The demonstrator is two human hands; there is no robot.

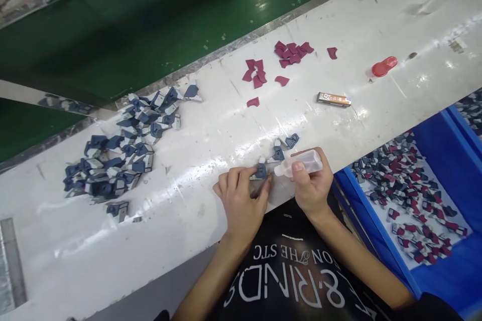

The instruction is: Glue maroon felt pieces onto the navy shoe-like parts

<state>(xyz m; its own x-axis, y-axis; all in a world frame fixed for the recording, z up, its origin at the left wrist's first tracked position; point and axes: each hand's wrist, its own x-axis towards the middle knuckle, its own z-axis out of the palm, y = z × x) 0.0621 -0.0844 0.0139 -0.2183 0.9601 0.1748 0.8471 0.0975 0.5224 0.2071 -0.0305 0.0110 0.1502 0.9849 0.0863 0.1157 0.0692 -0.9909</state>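
Note:
Between its thumb and fingers, my left hand (243,200) grips a small blue-and-white plastic part (260,171) on the table. My right hand (314,183) is wrapped round a clear squeeze bottle (307,161), tilted so its nozzle points left at that part. The tip is close to the part; whether they touch I cannot tell. Two similar pieces, one blue-and-white part (278,152) and a blue part (291,141), lie just beyond the bottle. Farther off are loose maroon pieces (291,53) in small groups.
A heap of blue-and-white parts (113,160) covers the table's left side. An orange-labelled box (334,100) and a red cap-like object (384,66) lie to the right. Below the table's right edge stands a blue bin (437,145) with many blue, white and maroon parts.

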